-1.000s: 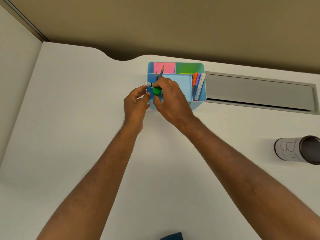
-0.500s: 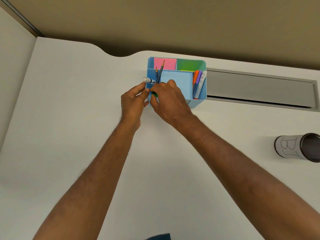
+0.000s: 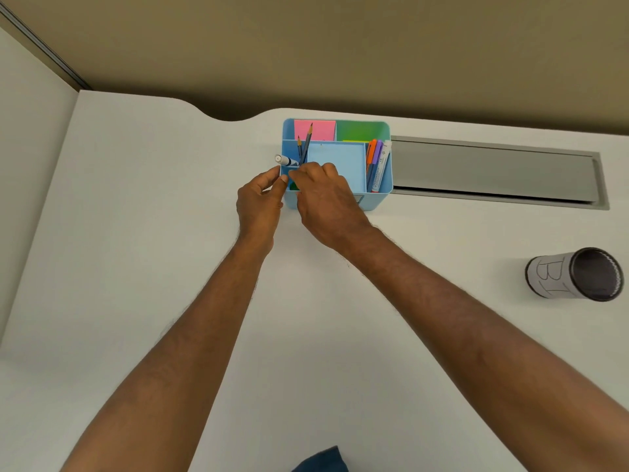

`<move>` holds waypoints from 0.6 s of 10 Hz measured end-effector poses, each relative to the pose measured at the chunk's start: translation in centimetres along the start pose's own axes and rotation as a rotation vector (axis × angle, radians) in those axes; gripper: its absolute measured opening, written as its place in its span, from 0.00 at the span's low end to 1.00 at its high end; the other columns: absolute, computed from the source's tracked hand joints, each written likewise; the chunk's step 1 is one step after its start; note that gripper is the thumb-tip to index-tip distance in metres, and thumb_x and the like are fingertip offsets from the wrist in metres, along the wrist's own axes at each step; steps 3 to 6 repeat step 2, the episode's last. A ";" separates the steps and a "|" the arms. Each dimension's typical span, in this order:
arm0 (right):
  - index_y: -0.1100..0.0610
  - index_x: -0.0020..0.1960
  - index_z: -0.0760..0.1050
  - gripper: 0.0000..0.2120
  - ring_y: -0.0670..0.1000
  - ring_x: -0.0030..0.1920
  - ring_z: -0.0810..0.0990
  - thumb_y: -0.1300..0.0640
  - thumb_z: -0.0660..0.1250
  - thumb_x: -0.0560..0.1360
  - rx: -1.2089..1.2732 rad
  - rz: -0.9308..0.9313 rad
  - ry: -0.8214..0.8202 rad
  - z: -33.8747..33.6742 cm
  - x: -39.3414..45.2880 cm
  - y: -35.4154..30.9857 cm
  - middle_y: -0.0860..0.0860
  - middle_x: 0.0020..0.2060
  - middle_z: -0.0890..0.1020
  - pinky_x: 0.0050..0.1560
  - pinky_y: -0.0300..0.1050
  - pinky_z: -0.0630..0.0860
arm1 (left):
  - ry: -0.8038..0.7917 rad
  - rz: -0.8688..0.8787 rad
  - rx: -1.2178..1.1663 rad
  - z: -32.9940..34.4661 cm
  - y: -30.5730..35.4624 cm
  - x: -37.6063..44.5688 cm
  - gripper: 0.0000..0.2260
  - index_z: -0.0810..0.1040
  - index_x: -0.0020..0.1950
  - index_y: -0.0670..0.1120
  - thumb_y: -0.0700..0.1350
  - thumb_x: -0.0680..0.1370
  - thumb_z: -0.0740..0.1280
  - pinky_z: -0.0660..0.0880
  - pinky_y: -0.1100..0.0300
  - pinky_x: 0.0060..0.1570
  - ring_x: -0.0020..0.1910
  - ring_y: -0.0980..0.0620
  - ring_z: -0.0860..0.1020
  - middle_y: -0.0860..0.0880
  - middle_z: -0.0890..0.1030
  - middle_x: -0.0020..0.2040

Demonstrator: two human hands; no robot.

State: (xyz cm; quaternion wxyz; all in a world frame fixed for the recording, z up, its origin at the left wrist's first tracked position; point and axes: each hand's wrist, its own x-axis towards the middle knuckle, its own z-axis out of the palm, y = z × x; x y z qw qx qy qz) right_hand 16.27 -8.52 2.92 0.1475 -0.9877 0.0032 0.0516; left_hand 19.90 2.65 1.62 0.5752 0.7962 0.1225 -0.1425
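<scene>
Green item (image 3: 294,186) low in front-left compartment of blue organizer (image 3: 374,199), upper centre of frame, directly beneath right hand (image 3: 326,199) fingertips. Mostly hidden, long axis not tellable. Right hand fingers curled down over it; grip or release unclear. Left hand (image 3: 258,206) just left, thumb and forefinger pinching blue organizer's left wall. Right hand nearer; likely way out is straight up.

Your left hand (image 3: 260,202) and right hand (image 3: 326,202) meet at the organizer's (image 3: 374,199) near left corner, on the table (image 3: 136,233). Just beyond your fingers a marker (image 3: 286,160) leans out over the left wall, with two pencils (image 3: 308,141) standing behind it. Right of your fingers a notepad (image 3: 337,155) sits in the middle compartment, then pens (image 3: 376,161) in the right one. Further right lies a hatch (image 3: 493,168). A cup (image 3: 558,274) lies on its side well right, nearer you.
</scene>
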 end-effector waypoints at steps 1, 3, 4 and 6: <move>0.57 0.75 0.71 0.21 0.59 0.71 0.72 0.58 0.65 0.83 0.077 0.014 0.066 -0.7 -1.8 0.6 0.57 0.74 0.74 0.67 0.53 0.73 | 0.032 0.054 0.104 -0.2 -0.4 -0.8 0.19 0.77 0.71 0.45 0.51 0.83 0.65 0.78 0.51 0.66 0.67 0.45 0.79 0.45 0.81 0.69; 0.58 0.78 0.67 0.24 0.59 0.76 0.67 0.56 0.65 0.83 0.097 0.090 0.127 -2.0 -5.1 1.9 0.57 0.78 0.68 0.72 0.54 0.70 | 0.080 0.115 0.284 -0.5 -0.8 -2.8 0.19 0.75 0.72 0.46 0.53 0.84 0.62 0.74 0.56 0.65 0.70 0.46 0.77 0.45 0.78 0.72; 0.58 0.78 0.67 0.24 0.59 0.76 0.67 0.56 0.65 0.83 0.097 0.090 0.127 -2.0 -5.1 1.9 0.57 0.78 0.68 0.72 0.54 0.70 | 0.080 0.115 0.284 -0.5 -0.8 -2.8 0.19 0.75 0.72 0.46 0.53 0.84 0.62 0.74 0.56 0.65 0.70 0.46 0.77 0.45 0.78 0.72; 0.58 0.78 0.67 0.24 0.59 0.76 0.67 0.56 0.65 0.83 0.097 0.090 0.127 -2.0 -5.1 1.9 0.57 0.78 0.68 0.72 0.54 0.70 | 0.080 0.115 0.284 -0.5 -0.8 -2.8 0.19 0.75 0.72 0.46 0.53 0.84 0.62 0.74 0.56 0.65 0.70 0.46 0.77 0.45 0.78 0.72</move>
